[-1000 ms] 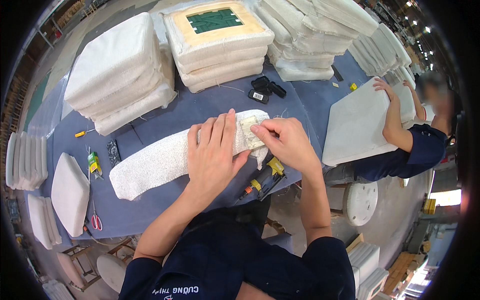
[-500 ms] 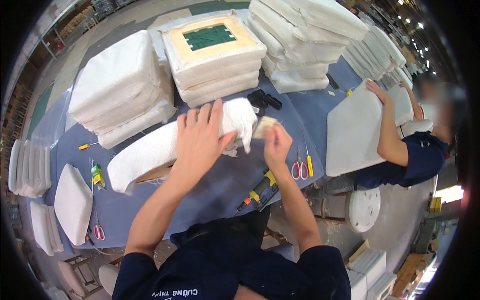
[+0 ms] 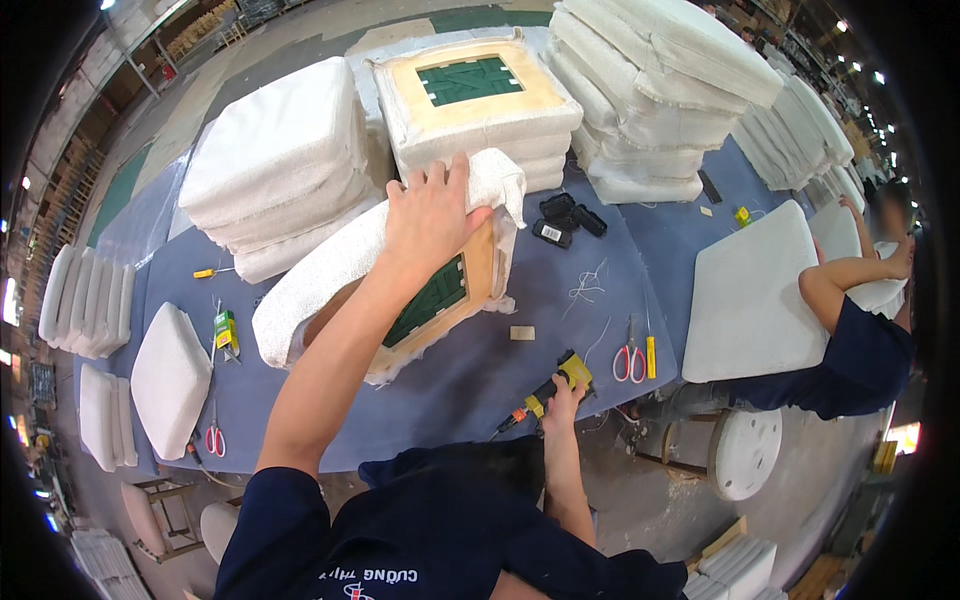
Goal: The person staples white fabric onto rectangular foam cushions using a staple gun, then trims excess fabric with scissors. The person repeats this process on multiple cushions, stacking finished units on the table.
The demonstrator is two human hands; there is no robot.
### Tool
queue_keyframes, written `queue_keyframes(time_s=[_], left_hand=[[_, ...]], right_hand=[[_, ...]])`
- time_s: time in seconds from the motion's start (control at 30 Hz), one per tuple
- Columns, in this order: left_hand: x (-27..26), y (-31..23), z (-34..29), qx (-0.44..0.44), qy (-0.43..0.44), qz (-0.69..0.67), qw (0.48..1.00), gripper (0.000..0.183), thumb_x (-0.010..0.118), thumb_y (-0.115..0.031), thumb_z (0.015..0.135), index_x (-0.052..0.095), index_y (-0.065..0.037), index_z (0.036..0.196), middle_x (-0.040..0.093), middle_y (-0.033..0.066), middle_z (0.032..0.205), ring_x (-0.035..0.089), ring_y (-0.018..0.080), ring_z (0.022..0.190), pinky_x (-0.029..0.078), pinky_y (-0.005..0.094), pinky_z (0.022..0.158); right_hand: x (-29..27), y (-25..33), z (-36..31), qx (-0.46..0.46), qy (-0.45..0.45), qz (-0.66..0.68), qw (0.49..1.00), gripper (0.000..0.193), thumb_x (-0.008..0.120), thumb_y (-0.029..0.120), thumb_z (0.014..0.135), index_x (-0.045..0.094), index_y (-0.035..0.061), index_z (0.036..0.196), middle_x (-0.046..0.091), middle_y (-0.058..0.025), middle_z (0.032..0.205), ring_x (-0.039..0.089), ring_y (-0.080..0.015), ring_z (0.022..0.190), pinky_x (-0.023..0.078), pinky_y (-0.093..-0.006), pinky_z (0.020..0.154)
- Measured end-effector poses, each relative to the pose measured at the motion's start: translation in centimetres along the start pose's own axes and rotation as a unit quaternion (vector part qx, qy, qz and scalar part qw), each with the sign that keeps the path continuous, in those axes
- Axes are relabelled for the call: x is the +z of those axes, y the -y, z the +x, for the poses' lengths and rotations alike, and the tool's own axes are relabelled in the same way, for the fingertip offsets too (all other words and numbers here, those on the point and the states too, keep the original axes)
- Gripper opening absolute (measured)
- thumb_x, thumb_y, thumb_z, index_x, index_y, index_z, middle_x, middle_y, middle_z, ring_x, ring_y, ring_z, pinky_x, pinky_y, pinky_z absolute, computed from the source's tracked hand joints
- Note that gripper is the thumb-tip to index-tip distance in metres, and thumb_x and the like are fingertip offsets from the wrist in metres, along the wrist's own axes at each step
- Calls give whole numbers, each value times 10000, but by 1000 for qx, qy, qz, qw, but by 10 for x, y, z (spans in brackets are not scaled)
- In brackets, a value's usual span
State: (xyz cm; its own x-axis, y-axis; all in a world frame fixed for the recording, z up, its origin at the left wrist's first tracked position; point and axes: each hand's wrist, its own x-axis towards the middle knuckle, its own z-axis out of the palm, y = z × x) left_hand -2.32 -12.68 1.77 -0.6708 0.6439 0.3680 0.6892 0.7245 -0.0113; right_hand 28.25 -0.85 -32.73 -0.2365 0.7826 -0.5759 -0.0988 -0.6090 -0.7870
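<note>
My left hand (image 3: 432, 215) grips the upper edge of a seat cushion (image 3: 335, 265) covered in white fabric, fingers over the top and thumb on the near side. The cushion is tilted up on its edge. Its underside faces me, with a pale wooden frame and green webbing (image 3: 432, 300) in the opening, partly hidden by my forearm. Low at the table's front edge, my right hand (image 3: 563, 405) is closed around the handle of a yellow and black staple gun (image 3: 574, 369), which rests on the table. A small beige rectangular piece (image 3: 522, 333) lies between cushion and gun.
Stacks of white cushions (image 3: 275, 150) stand along the blue table's (image 3: 450, 425) far side. Red-handled scissors (image 3: 629, 363), a yellow screwdriver (image 3: 651, 357) and small black cases (image 3: 570, 220) lie rightward. A co-worker (image 3: 850, 350) handles a large white cushion (image 3: 755, 290) at right.
My right hand has left the cushion's right end and come down onto the staple gun. The cushion now tilts up, showing its underside. The beige piece now lies on the table. My view has shifted.
</note>
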Motion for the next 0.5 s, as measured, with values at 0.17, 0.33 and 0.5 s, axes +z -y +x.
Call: queue_keyframes(time_s=[0.17, 0.33, 0.5], left_hand=[[5, 4, -5, 17, -29, 5, 999, 861, 769, -571, 935, 516, -51, 1573, 720, 155, 1183, 714, 350, 1060, 536, 532, 840], [1, 1, -7, 22, -38, 0, 999, 857, 781, -539, 933, 502, -61, 1587, 722, 172, 1199, 717, 369, 1082, 550, 523, 831], [1, 2, -10, 32, -51, 16, 998, 869, 776, -540, 936, 484, -82, 1614, 720, 171, 1187, 718, 369, 1090, 555, 522, 834]], right_hand=[[-2, 10, 19, 50, -14, -27, 998, 872, 813, 34, 868, 312, 92, 1580, 547, -111, 1398, 570, -265, 1300, 498, -438, 1086], [-16, -35, 65, 11, -73, 18, 997, 817, 856, 5, 790, 379, 171, 1432, 571, -105, 1322, 653, -296, 1174, 601, -504, 899], [-6, -4, 62, 154, -59, 9, 986, 551, 866, 48, 829, 555, 163, 1269, 646, -88, 1165, 690, -294, 1071, 607, -507, 846]])
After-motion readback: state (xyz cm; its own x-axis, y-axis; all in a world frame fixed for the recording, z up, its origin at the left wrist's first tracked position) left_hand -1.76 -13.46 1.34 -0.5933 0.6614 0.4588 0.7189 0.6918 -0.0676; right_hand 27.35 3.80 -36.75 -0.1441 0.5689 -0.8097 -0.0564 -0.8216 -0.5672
